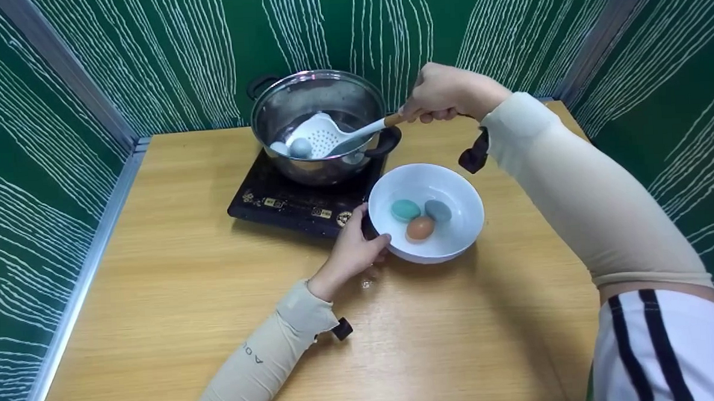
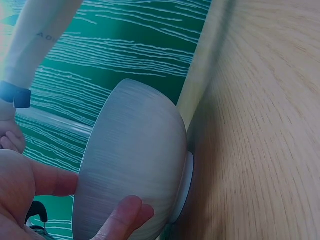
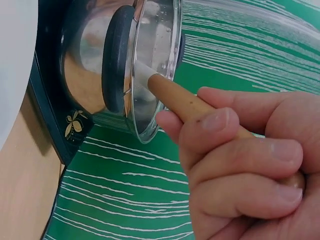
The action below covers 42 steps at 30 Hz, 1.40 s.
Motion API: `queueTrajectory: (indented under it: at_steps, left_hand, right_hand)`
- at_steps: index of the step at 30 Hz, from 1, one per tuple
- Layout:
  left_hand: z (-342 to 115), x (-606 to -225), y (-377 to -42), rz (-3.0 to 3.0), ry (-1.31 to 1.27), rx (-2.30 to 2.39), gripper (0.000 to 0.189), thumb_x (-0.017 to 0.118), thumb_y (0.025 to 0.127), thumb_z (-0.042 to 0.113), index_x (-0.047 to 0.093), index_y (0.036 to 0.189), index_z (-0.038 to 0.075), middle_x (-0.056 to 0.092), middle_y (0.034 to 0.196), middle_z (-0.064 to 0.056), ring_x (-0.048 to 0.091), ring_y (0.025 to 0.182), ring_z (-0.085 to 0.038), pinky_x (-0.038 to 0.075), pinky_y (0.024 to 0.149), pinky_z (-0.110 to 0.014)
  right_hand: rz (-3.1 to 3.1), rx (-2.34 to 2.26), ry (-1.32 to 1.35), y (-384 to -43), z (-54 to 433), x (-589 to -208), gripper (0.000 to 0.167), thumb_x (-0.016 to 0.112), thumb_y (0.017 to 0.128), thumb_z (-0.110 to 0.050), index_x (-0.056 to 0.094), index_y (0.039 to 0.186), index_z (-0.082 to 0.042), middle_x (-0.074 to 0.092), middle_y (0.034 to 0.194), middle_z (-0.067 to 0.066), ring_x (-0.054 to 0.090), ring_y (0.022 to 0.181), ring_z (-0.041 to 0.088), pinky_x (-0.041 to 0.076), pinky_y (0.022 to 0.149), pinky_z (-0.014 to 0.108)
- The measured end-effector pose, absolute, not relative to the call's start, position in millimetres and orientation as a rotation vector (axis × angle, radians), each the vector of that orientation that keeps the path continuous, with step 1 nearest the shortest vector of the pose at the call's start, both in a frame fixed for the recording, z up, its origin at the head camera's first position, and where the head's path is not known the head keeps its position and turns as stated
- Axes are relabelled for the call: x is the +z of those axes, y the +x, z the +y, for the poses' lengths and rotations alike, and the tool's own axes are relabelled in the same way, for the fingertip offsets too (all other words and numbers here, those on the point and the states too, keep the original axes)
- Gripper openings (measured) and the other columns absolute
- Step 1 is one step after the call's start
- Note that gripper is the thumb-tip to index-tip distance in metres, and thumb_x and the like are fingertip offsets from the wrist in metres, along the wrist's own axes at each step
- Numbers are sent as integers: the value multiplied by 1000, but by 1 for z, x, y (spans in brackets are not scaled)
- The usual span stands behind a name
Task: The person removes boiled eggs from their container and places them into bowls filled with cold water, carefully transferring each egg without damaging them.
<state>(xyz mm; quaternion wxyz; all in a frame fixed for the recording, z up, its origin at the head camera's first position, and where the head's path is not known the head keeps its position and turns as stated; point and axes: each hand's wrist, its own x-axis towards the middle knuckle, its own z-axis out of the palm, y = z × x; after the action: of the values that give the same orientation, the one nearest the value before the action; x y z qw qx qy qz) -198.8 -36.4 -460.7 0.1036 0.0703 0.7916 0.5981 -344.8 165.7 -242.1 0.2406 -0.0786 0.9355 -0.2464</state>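
My right hand (image 1: pixel 442 91) grips the wooden handle (image 3: pixel 182 97) of a white slotted spoon (image 1: pixel 324 135), fingers curled round it. The spoon's perforated head dips into a steel pot (image 1: pixel 325 173), beside a pale blue egg (image 1: pixel 300 147) and a whiter egg (image 1: pixel 279 148). With the thumb at the rim and fingers against the outer wall, my left hand (image 1: pixel 356 249) holds a white bowl (image 1: pixel 467 235) next to the pot. Inside the bowl lie a green egg (image 1: pixel 405 210), a brown egg (image 1: pixel 420 228) and a grey-blue egg (image 1: pixel 438 210).
Under the pot is a black induction cooker (image 1: pixel 279 207) on a wooden table (image 1: pixel 216 279). One black pot handle (image 1: pixel 386 142) points toward the bowl. Green walls (image 1: pixel 386 30) with white streaks close in the back and both sides.
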Motion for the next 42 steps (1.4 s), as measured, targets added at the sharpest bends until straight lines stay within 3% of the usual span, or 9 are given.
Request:
queueTrajectory:
  at_steps: [12,32,37,42]
  left_hand:
    - [-36,-461,-198,2302,203,1799,79,69,95,4,33,165,-4,48,156,-35,73,75,-25,73,71,-46]
    - [-35,-462,-199,2289,185,1795,78,69,96,4,33,165,-3,45,158,-36,73,75,-25,73,69,-40]
    - [-35,-461,-199,2291,173,1788,78,69,97,4,33,166,-1,44,159,-35,75,76,-29,73,71,-43]
    - [-35,-462,-199,2288,182,1798,79,69,96,4,33,166,-1,43,160,-35,75,77,-28,73,71,-44]
  right_hand:
    - [2468,-872,-135,-347,181,-250,32,67,109,-32,76,123,-5,61,73,-6,44,55,9,37,48,20]
    - [2482,-1056,-41,-341,211,-252,34,65,110,-34,75,127,-6,60,72,-7,43,54,10,35,48,22]
    - [2482,-1097,-4,-338,219,-252,31,67,109,-35,78,122,-9,61,72,-6,42,54,11,34,47,22]
    - [2487,-1128,18,-334,227,-252,35,68,108,-35,75,128,-6,61,73,-6,43,54,11,34,47,21]
